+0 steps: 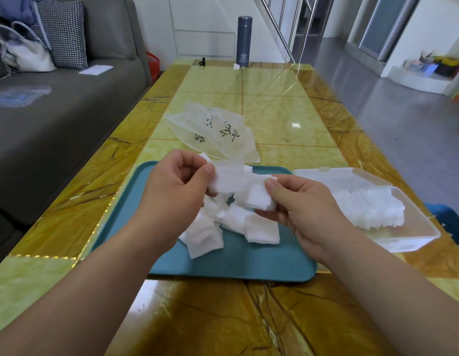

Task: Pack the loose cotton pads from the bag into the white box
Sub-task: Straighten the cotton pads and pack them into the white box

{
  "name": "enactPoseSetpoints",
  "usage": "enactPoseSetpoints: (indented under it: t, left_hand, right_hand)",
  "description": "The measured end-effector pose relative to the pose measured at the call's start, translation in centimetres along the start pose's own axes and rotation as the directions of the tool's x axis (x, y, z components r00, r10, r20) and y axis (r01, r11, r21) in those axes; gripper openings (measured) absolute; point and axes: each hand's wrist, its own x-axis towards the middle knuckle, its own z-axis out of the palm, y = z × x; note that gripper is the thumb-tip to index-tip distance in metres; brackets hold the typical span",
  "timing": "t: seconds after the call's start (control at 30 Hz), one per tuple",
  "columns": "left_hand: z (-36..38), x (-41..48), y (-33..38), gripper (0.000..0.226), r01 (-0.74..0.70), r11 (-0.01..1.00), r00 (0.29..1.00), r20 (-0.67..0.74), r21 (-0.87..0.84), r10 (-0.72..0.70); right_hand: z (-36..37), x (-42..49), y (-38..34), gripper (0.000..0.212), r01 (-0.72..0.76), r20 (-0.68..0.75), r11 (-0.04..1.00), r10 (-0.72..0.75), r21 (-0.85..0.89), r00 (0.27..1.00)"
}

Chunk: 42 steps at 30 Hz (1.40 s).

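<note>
Both hands are raised over a teal tray point(261, 268). My left hand point(177, 191) pinches a few white cotton pads point(231, 179) between thumb and fingers. My right hand point(300, 204) grips a small stack of cotton pads point(259, 197) with the thumb on top. The two bunches touch in the middle. Beneath the hands a loose pile of cotton pads point(210, 235) lies on the tray. To the right stands the clear white box point(413, 227), lid open, with a row of packed pads point(369, 206) inside. The empty translucent bag point(218, 132) lies flat beyond the tray.
A grey-blue flask point(245, 41) stands at the yellow table's far end, beside a small black object point(202, 61). A grey sofa point(56, 119) with a white handbag point(25, 52) runs along the left. Grey floor lies to the right.
</note>
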Motion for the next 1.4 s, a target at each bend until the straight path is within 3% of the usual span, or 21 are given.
enactPoseSetpoints:
  t: [0.17,0.77,0.93,1.1,1.2,1.33,1.4]
  left_hand:
    - [1.1,-0.7,0.2,0.004,-0.021,1.000,0.993,0.118,0.022,0.018]
    - [1.5,-0.2,-1.2,0.026,-0.023,0.997,0.989,0.145,0.080,0.012]
    - [2.2,-0.7,-1.2,0.030,-0.057,0.988,0.994,0.095,0.144,0.043]
    - [3.2,-0.8,-1.9,0.016,-0.112,0.961,0.991,0.096,0.251,0.091]
    - [3.5,-0.6,-2.7,0.007,-0.141,0.910,0.985,0.151,0.391,0.088]
    - [4.8,-1.2,-3.7,0.024,-0.218,0.775,0.921,0.387,0.593,-0.037]
    - [5.4,-1.2,-3.9,0.030,-0.271,0.703,0.894,0.442,0.658,-0.069]
  right_hand:
    - [0.3,-0.2,-0.1,0.016,0.019,0.059,1.000,-0.018,-0.012,0.998]
    - [0.7,-0.9,-0.4,0.021,0.037,0.158,0.999,-0.034,-0.019,0.987]
    - [0.7,-1.4,-0.5,0.053,0.081,0.215,0.994,-0.062,-0.079,0.975]
    - [-0.2,-1.3,0.0,0.023,0.094,0.035,0.984,-0.090,-0.150,0.995]
    - [-1.3,-1.1,-0.1,0.018,0.103,-0.047,0.980,-0.112,-0.168,0.993]
    - [-2.0,-1.2,-0.3,0.018,0.169,-0.026,0.961,-0.179,-0.219,0.983]
    - [-2.4,-1.3,-0.4,0.018,0.198,-0.024,0.948,-0.210,-0.248,0.977]
